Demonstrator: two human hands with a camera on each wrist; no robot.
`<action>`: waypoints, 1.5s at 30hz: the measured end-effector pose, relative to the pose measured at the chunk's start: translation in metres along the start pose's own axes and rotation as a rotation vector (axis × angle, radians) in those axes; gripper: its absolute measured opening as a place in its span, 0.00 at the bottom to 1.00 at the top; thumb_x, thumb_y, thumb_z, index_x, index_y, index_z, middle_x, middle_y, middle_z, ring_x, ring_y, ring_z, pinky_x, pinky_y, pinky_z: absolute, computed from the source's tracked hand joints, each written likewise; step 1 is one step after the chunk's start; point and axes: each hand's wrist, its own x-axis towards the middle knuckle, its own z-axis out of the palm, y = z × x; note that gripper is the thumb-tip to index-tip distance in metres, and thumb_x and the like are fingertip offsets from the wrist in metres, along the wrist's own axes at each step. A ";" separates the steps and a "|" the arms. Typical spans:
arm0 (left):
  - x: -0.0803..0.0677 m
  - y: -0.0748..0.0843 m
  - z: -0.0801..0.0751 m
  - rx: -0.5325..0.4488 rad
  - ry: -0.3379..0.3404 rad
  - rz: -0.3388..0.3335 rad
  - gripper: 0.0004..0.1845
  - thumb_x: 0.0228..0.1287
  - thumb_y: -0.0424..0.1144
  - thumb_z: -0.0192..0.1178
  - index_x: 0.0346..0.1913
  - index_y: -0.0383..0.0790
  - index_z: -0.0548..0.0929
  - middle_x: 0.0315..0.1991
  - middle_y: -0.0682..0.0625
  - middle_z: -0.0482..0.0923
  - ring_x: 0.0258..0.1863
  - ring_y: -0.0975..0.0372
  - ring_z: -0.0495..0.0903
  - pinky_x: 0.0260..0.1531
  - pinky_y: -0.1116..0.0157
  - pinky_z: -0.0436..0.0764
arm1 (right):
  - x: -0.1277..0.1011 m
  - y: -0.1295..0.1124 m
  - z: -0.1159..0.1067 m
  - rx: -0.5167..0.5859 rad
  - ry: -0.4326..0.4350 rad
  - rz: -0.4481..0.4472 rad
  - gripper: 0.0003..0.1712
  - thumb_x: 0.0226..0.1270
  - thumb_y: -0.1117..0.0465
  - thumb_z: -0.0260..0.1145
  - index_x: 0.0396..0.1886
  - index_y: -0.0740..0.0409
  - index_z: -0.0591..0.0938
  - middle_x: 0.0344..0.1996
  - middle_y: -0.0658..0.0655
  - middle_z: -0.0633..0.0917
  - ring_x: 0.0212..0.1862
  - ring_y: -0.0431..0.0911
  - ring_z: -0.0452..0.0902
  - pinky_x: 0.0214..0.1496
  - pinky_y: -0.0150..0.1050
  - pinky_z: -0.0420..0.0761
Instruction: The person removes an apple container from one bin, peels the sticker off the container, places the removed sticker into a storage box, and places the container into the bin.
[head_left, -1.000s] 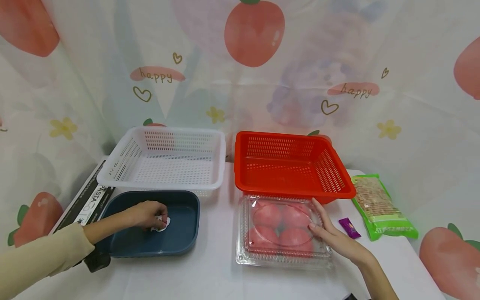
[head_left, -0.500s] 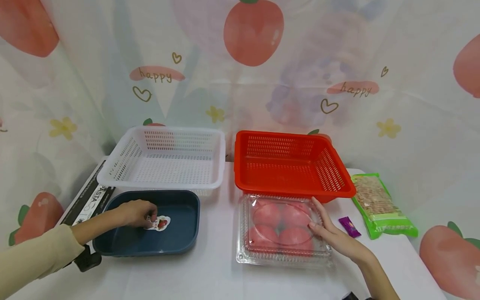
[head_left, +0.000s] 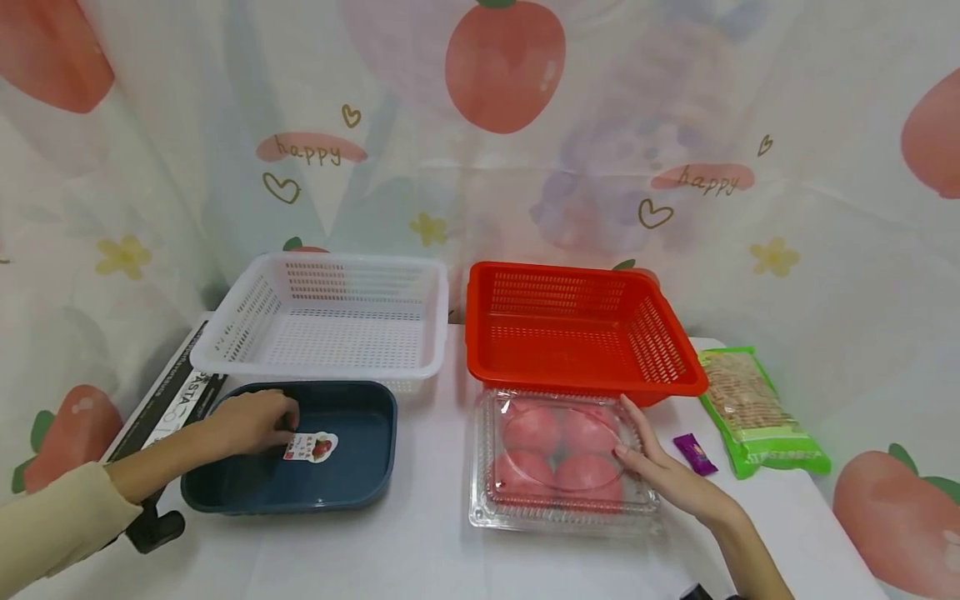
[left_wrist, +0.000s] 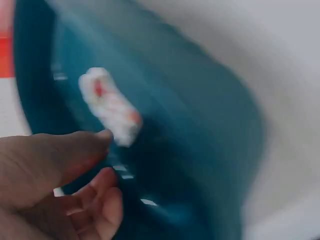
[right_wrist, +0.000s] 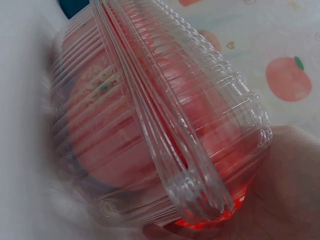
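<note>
A small white printed piece with a red picture lies on the floor of the dark blue basin. Just left of it is my left hand, inside the basin. In the left wrist view the thumb tip is close to the piece's near end; whether they touch is unclear. Thumb and fingers stand apart. My right hand holds the right edge of a clear plastic clamshell box, thumb on its lid, one finger along the far corner. Its other fingers are mostly hidden. Several round pink items fill the box.
A white slotted basket and a red one stand behind. A small purple packet and a green-edged bag are at the right. A black-and-white box lies behind the basin at the left.
My left hand has drawn back leftward and uncovered the white printed piece, which stays on the basin floor. My right hand and the clamshell box have not moved.
</note>
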 end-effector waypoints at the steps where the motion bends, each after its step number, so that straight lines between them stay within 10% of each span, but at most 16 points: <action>1: -0.001 0.005 -0.005 -0.027 0.053 0.020 0.05 0.58 0.37 0.67 0.35 0.43 0.83 0.27 0.55 0.76 0.23 0.68 0.69 0.22 0.70 0.69 | 0.001 0.000 0.000 -0.002 0.001 -0.001 0.42 0.77 0.48 0.44 0.75 0.30 0.27 0.77 0.60 0.31 0.76 0.66 0.23 0.62 0.80 0.43; 11: -0.024 0.115 -0.023 -0.380 0.383 0.152 0.14 0.64 0.39 0.63 0.52 0.51 0.79 0.38 0.61 0.75 0.31 0.74 0.73 0.27 0.73 0.76 | 0.005 0.000 0.000 -0.006 0.001 -0.019 0.42 0.77 0.49 0.44 0.75 0.32 0.27 0.77 0.61 0.32 0.76 0.67 0.24 0.62 0.80 0.45; 18: -0.020 0.164 0.014 -0.697 0.226 0.106 0.30 0.65 0.47 0.62 0.67 0.65 0.64 0.60 0.56 0.66 0.55 0.62 0.75 0.49 0.64 0.82 | 0.005 -0.001 0.003 -0.008 -0.009 -0.007 0.42 0.77 0.48 0.45 0.75 0.32 0.27 0.78 0.61 0.32 0.76 0.67 0.25 0.62 0.80 0.46; 24: 0.000 0.197 0.046 -1.107 0.196 0.018 0.33 0.65 0.46 0.62 0.70 0.67 0.60 0.69 0.54 0.58 0.70 0.52 0.63 0.70 0.46 0.63 | 0.002 -0.004 -0.001 -0.070 0.005 -0.036 0.43 0.77 0.50 0.47 0.75 0.30 0.28 0.78 0.62 0.34 0.76 0.69 0.28 0.60 0.79 0.51; 32: 0.041 0.203 0.076 -1.009 0.223 -0.001 0.31 0.67 0.57 0.56 0.71 0.73 0.59 0.71 0.48 0.57 0.63 0.50 0.68 0.56 0.53 0.77 | 0.000 -0.005 0.000 -0.090 0.019 -0.019 0.44 0.76 0.50 0.49 0.76 0.30 0.30 0.78 0.60 0.33 0.75 0.70 0.28 0.58 0.80 0.55; 45: 0.059 0.201 0.089 -0.982 0.157 0.021 0.33 0.65 0.59 0.56 0.70 0.78 0.57 0.45 0.49 0.69 0.38 0.62 0.74 0.36 0.66 0.77 | -0.001 -0.006 0.000 -0.090 0.035 -0.019 0.44 0.76 0.51 0.49 0.76 0.29 0.30 0.78 0.61 0.32 0.75 0.72 0.27 0.58 0.81 0.47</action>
